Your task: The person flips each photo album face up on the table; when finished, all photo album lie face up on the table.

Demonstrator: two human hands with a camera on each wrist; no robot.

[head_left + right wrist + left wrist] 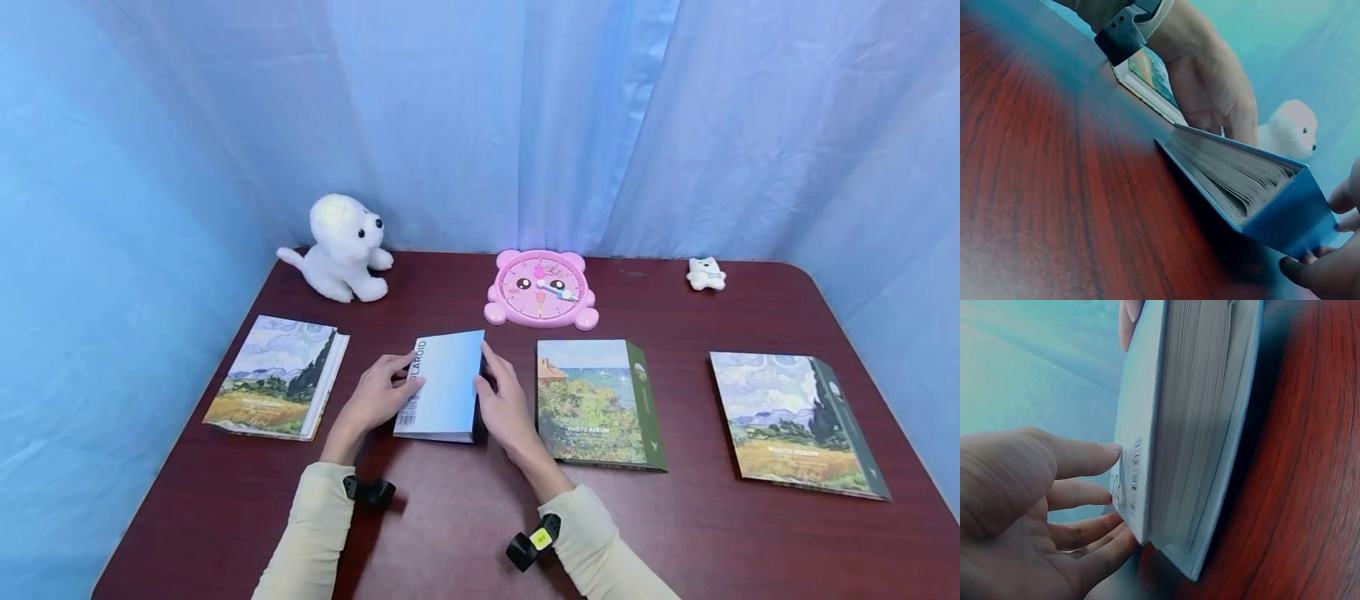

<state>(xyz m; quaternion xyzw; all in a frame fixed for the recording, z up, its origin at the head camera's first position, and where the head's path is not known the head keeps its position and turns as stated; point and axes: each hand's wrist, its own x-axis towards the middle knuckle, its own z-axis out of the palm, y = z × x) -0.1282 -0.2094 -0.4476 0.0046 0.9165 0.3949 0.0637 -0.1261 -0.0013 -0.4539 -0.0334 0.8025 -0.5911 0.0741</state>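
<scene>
A blue-and-white photo album (448, 387) with a barcode and large lettering along one side lies before me, its cover closed over thick pages. My left hand (382, 390) grips its left edge, the thumb on the cover near the barcode (1135, 478) and the fingers at the edge. On the other side, my right hand (506, 404) holds the blue spine (1294, 215) between thumb and fingers. Page edges (1191, 412) face the left wrist camera. Close by on the right lies a green-spined photo album (588, 404) with a seaside painting.
A landscape-covered album (273, 375) lies at the left, and a similar album (795, 421) at the far right. Along the back are a white plush dog (341, 246), a pink toy clock (540, 287) and a small white bear figure (706, 273). Blue curtains (450, 125) surround the table.
</scene>
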